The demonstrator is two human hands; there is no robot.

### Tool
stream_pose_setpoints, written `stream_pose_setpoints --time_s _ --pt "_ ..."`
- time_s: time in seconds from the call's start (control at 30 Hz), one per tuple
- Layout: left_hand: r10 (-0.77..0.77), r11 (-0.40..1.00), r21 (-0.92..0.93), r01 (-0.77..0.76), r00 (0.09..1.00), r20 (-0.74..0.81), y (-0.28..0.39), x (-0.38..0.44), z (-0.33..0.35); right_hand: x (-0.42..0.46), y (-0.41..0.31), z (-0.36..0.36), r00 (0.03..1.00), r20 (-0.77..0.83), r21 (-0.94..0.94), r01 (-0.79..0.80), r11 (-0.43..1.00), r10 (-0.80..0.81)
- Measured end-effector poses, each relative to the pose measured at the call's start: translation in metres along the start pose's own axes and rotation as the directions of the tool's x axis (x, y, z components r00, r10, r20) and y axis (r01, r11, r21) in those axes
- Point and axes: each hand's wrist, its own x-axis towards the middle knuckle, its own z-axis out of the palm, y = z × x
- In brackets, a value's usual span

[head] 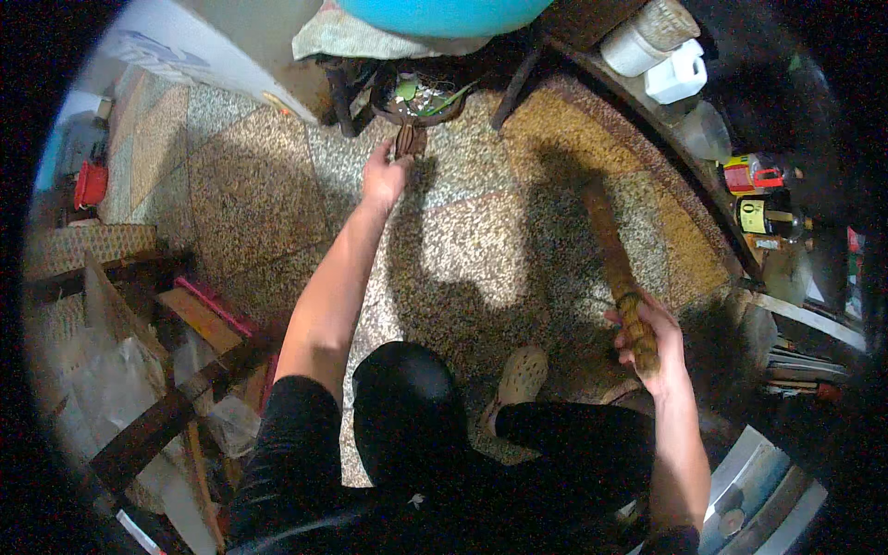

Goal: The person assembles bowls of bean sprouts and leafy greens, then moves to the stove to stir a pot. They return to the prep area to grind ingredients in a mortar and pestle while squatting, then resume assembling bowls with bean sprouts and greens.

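My left hand (385, 179) reaches forward and grips the brown, ridged handle (411, 141) of what looks like a dark dustpan (447, 116). White scraps and green leaf pieces (408, 90) lie in the pan, which is partly under a low stand. At the right, my right hand (659, 340) is closed around the yellowish, banded grip of a long brown stick-like thing (610, 243), probably a short broom. Its far end points forward, down towards the speckled floor, and fades into shadow; whether it touches the floor I cannot tell.
Dark legs (517, 90) carry a cloth (381, 38) and a blue tub (444, 14) ahead. Along the right, a low shelf holds a white jug (676, 73) and bottles (760, 216). A wooden frame (146, 423) with plastic bags stands at left. My shoe (524, 374) is on the terrazzo floor (479, 243).
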Motion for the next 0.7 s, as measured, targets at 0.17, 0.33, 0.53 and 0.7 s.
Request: stream_pose_setpoints --time_s 0.17,0.33,0.53,0.7 --pt "0.006 0.999 -0.038 0.005 0.953 0.304 0.047 -0.105 -0.039 0.074 -0.063 0.022 0.962 0.208 0.221 0.128 0.967 -0.175" --pt "-0.023 0.998 -0.044 0.034 0.973 0.231 0.126 -0.241 -0.132 0.178 -0.172 0.093 0.919 0.179 0.387 0.264 0.884 -0.352" --pt "0.257 0.821 0.460 -0.338 0.939 0.230 0.162 -0.376 -0.162 0.209 -0.159 0.192 0.827 0.392 0.236 0.333 0.913 -0.403" --pt "0.325 0.659 0.626 -0.417 0.909 0.262 0.164 -0.398 -0.165 0.198 -0.060 0.166 0.868 0.423 -0.416 0.440 0.795 -0.259"
